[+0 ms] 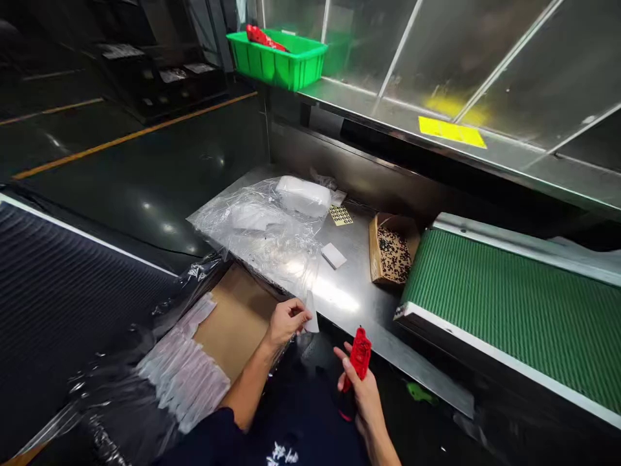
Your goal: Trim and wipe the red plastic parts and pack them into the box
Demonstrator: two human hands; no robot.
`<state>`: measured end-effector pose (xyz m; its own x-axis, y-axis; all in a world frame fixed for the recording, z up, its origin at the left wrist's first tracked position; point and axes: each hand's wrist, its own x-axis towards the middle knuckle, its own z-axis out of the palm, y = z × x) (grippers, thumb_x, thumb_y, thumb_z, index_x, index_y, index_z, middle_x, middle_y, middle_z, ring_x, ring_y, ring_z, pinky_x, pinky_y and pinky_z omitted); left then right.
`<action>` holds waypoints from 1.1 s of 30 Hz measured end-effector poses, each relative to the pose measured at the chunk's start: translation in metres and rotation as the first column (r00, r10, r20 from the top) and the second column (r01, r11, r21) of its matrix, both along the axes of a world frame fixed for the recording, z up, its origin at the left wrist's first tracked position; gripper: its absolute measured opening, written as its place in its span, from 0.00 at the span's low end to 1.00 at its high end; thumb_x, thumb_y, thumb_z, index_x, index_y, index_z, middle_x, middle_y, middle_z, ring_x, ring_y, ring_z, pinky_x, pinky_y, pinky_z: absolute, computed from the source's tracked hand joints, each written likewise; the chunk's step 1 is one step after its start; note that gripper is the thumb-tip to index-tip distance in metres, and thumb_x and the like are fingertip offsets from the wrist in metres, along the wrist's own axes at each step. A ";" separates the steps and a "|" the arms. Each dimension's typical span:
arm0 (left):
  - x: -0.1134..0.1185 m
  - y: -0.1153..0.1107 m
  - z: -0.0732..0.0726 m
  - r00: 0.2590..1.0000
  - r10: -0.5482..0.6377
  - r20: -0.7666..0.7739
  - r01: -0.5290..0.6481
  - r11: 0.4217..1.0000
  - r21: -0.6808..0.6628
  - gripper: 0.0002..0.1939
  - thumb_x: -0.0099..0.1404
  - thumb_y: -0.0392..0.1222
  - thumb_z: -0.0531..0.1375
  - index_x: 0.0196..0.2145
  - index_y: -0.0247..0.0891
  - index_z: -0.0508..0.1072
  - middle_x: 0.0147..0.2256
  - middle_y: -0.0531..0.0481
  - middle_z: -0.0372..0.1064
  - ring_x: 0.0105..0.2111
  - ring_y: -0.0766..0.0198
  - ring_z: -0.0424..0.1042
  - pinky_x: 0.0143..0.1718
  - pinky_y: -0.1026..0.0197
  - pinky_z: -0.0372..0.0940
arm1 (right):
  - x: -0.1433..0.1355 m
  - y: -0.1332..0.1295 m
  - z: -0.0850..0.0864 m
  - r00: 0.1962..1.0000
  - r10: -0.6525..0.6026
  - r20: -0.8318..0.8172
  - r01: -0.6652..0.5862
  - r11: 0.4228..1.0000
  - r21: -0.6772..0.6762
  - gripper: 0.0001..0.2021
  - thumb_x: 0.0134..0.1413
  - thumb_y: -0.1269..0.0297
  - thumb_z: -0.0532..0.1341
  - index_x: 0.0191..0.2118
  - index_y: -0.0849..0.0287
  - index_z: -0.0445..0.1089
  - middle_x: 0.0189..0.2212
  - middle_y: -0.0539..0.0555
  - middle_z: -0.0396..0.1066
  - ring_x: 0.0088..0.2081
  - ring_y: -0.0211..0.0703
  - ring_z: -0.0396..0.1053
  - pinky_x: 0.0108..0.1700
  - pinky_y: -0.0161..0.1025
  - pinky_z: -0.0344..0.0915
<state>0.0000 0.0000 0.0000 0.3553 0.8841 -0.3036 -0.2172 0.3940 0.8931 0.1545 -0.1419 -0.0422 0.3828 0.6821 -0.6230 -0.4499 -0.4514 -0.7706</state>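
Near the front edge of the metal table, my left hand (pixel 287 321) pinches a small thin white sheet (pixel 312 313) between thumb and fingers. Whether it is a flat sheet or a pouch I cannot tell. To its right, my right hand (pixel 365 391) grips a red molded part (pixel 359 355) with dark markings, held roughly upright. The index finger of that hand sticks out toward the left. Below my left forearm stands an open carton (pixel 240 317), with several wrapped pale pink pieces (pixel 191 369) laid in overlapping rows inside.
Clear plastic bags (pixel 272 239) with white sheets cover the table's left. Further right are a white pad stack (pixel 334 255), a sticker sheet (pixel 341 215), a carton of small dark parts (pixel 394 252) and a green conveyor (pixel 509 310). A green bin (pixel 279 61) stands on the shelf.
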 end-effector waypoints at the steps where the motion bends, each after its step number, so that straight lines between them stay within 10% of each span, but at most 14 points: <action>1: 0.004 -0.009 0.001 1.000 -0.026 0.007 0.026 1.000 -0.015 0.35 0.35 0.67 0.73 0.19 0.34 0.62 0.13 0.55 0.59 0.11 0.69 0.61 0.09 0.72 0.50 | 0.004 -0.001 0.004 1.000 -0.023 -0.017 0.024 0.998 0.053 0.41 0.33 0.43 0.73 0.53 0.61 0.66 0.45 0.61 0.76 0.17 0.30 0.60 0.20 0.34 0.59; 8: 0.014 -0.051 0.009 0.992 -0.062 -0.109 0.061 0.998 -0.018 0.38 0.37 0.75 0.68 0.24 0.37 0.61 0.15 0.57 0.57 0.12 0.70 0.58 0.10 0.70 0.49 | 0.034 -0.019 0.019 0.987 -0.026 -0.158 0.065 0.968 0.243 0.23 0.33 0.49 0.74 0.26 0.58 0.64 0.12 0.43 0.59 0.15 0.32 0.56 0.21 0.34 0.59; 20: 0.030 -0.076 0.000 0.761 0.100 -0.641 0.091 0.962 0.258 0.10 0.54 0.45 0.64 0.31 0.38 0.70 0.30 0.49 0.66 0.32 0.60 0.69 0.29 0.63 0.64 | 0.066 -0.059 0.009 0.993 -0.089 0.074 0.071 0.974 0.213 0.23 0.39 0.45 0.69 0.20 0.60 0.65 0.14 0.50 0.65 0.15 0.35 0.59 0.19 0.33 0.56; 27: 0.109 -0.114 0.001 0.815 -0.427 -0.392 0.515 0.843 0.152 0.23 0.56 0.62 0.61 0.33 0.37 0.69 0.26 0.51 0.67 0.23 0.63 0.69 0.17 0.65 0.63 | 0.065 -0.066 0.012 0.950 -0.096 0.296 0.054 0.988 0.145 0.21 0.38 0.47 0.70 0.21 0.62 0.69 0.16 0.51 0.67 0.18 0.37 0.61 0.20 0.33 0.55; 33: 0.126 -0.116 -0.002 0.814 -0.386 -0.434 0.524 0.810 0.264 0.19 0.61 0.57 0.59 0.33 0.36 0.70 0.27 0.51 0.69 0.24 0.65 0.69 0.24 0.66 0.66 | 0.062 -0.071 0.019 0.924 -0.116 0.363 0.061 0.985 0.160 0.21 0.39 0.47 0.69 0.20 0.61 0.67 0.16 0.50 0.67 0.20 0.37 0.62 0.24 0.34 0.58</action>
<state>0.1263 -0.1159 -0.0019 0.6772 0.7128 -0.1823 0.2524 0.0077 0.9676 0.2167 -0.2128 -0.0236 0.6301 0.7058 -0.3239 -0.1536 -0.2955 -0.9429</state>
